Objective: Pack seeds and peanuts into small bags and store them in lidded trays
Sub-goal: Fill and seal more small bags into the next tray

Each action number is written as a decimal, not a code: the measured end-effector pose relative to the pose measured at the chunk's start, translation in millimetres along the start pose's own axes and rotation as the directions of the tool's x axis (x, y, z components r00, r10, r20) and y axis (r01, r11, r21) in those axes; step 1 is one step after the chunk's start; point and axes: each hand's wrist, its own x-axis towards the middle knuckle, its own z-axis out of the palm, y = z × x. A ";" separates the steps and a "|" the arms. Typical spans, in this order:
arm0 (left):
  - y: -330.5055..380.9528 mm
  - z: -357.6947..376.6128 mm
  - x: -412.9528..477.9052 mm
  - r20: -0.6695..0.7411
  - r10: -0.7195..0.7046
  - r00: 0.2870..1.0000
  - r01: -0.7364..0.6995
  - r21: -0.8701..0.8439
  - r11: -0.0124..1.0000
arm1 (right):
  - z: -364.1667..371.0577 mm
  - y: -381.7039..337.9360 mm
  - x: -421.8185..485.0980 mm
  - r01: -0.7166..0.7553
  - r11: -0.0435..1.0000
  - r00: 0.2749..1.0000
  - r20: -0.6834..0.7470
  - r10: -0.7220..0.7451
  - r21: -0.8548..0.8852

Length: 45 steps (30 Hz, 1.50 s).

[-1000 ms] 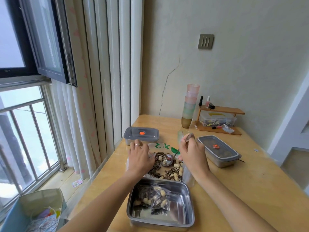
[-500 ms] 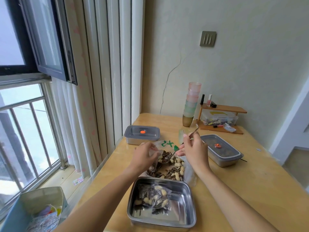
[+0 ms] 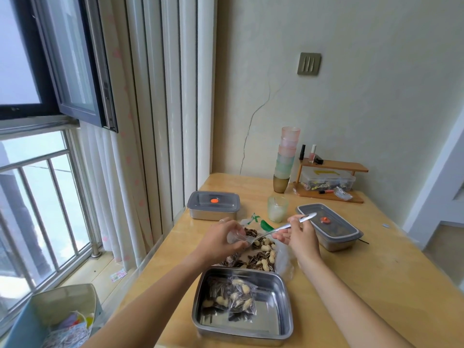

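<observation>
My left hand (image 3: pixel 221 238) pinches a small clear bag (image 3: pixel 237 237) above a pile of sunflower seeds and peanuts (image 3: pixel 259 256) lying on a large plastic bag. My right hand (image 3: pixel 300 236) grips a metal spoon (image 3: pixel 288 224), its bowl pointing down-left into the small bag's mouth. An open steel tray (image 3: pixel 283 320) stands nearest me with filled small bags (image 3: pixel 232 298) inside. One lidded tray (image 3: pixel 213 204) stands at the left back, another lidded tray (image 3: pixel 331 228) at the right.
A frosted cup (image 3: pixel 277 209) stands behind the pile. A stack of coloured cups (image 3: pixel 286 159) and a small wooden shelf (image 3: pixel 331 182) with a clear box are at the table's far side. The window and curtain are left; a bin (image 3: pixel 57 317) sits on the floor.
My left hand has lifted the small bag off the pile. My right hand has tipped the spoon so its bowl reaches into the bag. The head has tilted, and the frosted cup now shows.
</observation>
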 end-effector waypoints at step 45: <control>-5.5 16.9 21.4 0.162 -0.348 0.923 0.314 0.203 0.927 | -18.2 -52.9 -2.3 0.251 0.917 0.966 0.022 -0.257 -0.311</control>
